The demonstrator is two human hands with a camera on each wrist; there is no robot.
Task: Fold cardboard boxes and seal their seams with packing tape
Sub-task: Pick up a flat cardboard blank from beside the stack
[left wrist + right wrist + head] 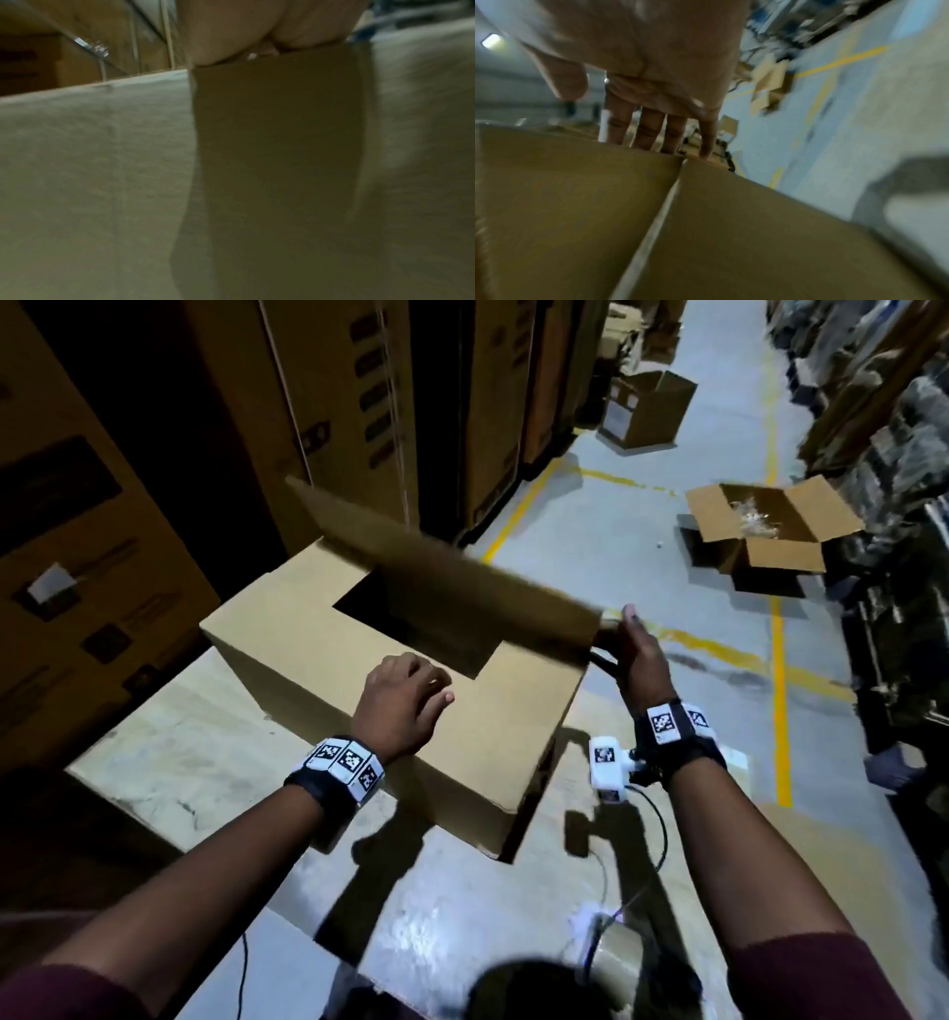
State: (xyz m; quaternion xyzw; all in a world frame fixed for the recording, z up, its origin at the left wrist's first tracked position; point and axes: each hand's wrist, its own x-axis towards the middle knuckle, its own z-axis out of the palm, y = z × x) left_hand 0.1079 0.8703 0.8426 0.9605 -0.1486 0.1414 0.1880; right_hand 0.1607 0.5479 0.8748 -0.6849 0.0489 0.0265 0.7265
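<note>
A large brown cardboard box (308, 660) stands on a pale surface in the head view, its top partly open over a dark gap. My left hand (405, 701) rests on the near folded-down flap with its fingers loosely curled, holding nothing. The left wrist view shows that palm (257, 26) just above blurred cardboard (277, 142). A long flap (462, 588) stands raised and tilted over the opening. My right hand (637, 649) is at its right end, thumb up. In the right wrist view my right hand (654, 71) has straight fingers (647, 134) lying behind the flap's (577, 192) edge.
Tall stacks of printed cartons (154, 454) wall off the left side. An open box with plastic inside (765, 531) sits on the grey floor at the right, another box (647, 408) farther back. Yellow lines (780, 660) mark the floor. A white device (608, 765) hangs by my right wrist.
</note>
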